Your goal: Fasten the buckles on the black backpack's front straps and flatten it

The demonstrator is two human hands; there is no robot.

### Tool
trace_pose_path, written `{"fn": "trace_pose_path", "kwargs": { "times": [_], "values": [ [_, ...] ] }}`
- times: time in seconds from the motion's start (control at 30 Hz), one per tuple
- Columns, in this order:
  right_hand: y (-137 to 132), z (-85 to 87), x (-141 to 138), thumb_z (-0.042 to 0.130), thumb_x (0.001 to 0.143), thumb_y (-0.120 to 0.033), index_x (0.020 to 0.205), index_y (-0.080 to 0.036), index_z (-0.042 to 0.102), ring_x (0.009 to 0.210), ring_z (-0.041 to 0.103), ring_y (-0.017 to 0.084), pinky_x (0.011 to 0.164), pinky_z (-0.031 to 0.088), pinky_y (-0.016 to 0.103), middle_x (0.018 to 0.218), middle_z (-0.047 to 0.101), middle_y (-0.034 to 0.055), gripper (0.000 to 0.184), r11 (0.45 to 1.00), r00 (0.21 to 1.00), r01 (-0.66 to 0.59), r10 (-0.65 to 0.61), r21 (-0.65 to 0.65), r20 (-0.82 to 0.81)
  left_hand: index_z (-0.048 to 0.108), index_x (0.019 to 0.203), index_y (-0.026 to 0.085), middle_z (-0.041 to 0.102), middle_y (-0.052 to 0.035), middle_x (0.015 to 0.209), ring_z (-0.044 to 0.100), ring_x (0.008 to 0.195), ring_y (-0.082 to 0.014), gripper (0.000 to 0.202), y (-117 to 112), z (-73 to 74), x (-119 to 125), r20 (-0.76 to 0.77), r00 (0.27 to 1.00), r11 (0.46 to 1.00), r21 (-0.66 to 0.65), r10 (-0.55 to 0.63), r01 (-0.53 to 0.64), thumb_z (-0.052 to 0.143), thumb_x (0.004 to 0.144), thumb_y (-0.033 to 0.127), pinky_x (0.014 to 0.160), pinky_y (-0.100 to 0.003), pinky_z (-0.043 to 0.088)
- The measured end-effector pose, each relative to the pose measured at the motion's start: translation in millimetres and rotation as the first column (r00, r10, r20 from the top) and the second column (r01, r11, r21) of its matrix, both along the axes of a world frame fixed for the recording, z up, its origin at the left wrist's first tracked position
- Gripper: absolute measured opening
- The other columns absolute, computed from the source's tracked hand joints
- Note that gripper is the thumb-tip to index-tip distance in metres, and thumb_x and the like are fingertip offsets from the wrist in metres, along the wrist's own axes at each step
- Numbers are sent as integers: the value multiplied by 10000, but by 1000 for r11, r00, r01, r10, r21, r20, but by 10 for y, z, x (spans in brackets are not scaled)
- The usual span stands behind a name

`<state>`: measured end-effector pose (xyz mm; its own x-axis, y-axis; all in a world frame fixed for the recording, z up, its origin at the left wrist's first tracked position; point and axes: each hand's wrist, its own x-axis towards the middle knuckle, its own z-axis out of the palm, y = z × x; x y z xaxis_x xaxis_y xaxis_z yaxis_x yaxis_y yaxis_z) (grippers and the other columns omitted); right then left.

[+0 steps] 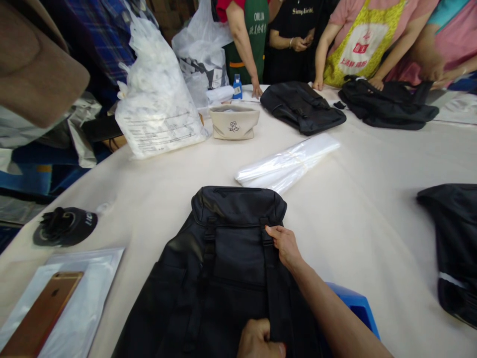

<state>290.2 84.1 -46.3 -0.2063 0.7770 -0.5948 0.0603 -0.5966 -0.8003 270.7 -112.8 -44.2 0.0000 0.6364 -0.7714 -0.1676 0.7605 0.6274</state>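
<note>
A black backpack (238, 253) lies on the table in front of me, flap end away from me. Two straps with buckles run down its front. With thumb and fingers, my right hand (286, 244) pinches the right strap (267, 233) beside its buckle. At the bottom edge my left hand (259, 339) is closed in a fist over the lower part of the bag, next to the same strap; the picture edge cuts it off. What sits inside that fist is hidden.
Clear plastic sleeves (286, 161) lie beyond the backpack, near a beige pouch (235, 124) and a stuffed white bag (160, 94). Left are a black cap (67, 226) and phone (44, 313); right, a blue bin (354, 303) and black bag (454, 238). Co-workers handle black bags opposite.
</note>
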Motion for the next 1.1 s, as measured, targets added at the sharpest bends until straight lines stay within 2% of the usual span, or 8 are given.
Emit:
{"fn": "trace_pose_path", "kwargs": {
  "times": [0.2,0.33,0.4,0.47,0.53,0.6,0.83,1.1],
  "values": [
    [-13,-35,-20,660,468,-462,510,-185,498,375,226,50,411,146,249,377,312,-92,324,998,998,-30,27,51,48,381,464,179,347,68,452,322,443,-68,156,51,89,50,-21,1000,999,-39,-15,14,535,495,176,453,-245,212],
    [-24,20,56,651,516,-467,543,-183,549,411,322,94,425,251,264,408,367,-60,303,983,986,-92,67,162,152,413,465,184,404,44,453,440,485,-114,236,83,316,-153,-307,938,987,-74,-160,144,561,634,258,486,-259,282],
    [-111,89,106,633,556,-457,645,-185,588,549,449,149,532,367,301,556,506,-1,290,963,975,-78,20,258,221,509,577,186,519,10,558,518,590,-145,230,66,450,-412,-587,797,989,-48,-143,142,500,745,343,564,-270,351],
    [-281,165,126,586,618,-443,790,-193,598,755,512,197,722,414,345,787,578,55,304,918,967,-71,-33,391,253,549,808,191,595,-38,795,558,766,-177,211,14,529,-705,-854,514,996,-39,-77,85,407,818,347,679,-284,405],
    [-510,222,86,528,678,-414,882,-197,588,867,522,216,839,398,369,908,584,83,303,852,969,-148,23,502,247,506,979,153,572,-106,962,538,926,-235,274,-54,529,-946,-961,241,990,-120,-135,76,360,842,341,765,-324,427],
    [-734,244,-28,502,704,-363,883,-193,599,882,541,225,867,397,378,911,603,97,265,809,955,-283,187,515,230,468,1029,114,560,-148,1008,525,982,-270,306,-103,479,-1082,-965,142,974,-208,-220,94,345,849,330,797,-353,433],
    [-821,144,-747,462,750,-363,721,-189,605,562,530,133,596,427,281,664,606,19,227,877,922,-388,368,282,122,467,915,164,626,-95,883,609,828,-247,171,-41,451,-1135,-862,401,946,-323,-309,34,415,817,294,675,-327,413],
    [-514,86,-1317,654,581,-354,420,-205,407,315,265,61,339,167,234,319,321,-82,331,946,946,-323,324,-38,16,487,604,190,603,-38,746,576,781,-189,269,-175,366,-1280,-779,541,944,-315,-316,97,370,819,301,656,-294,350]
  ]
}}
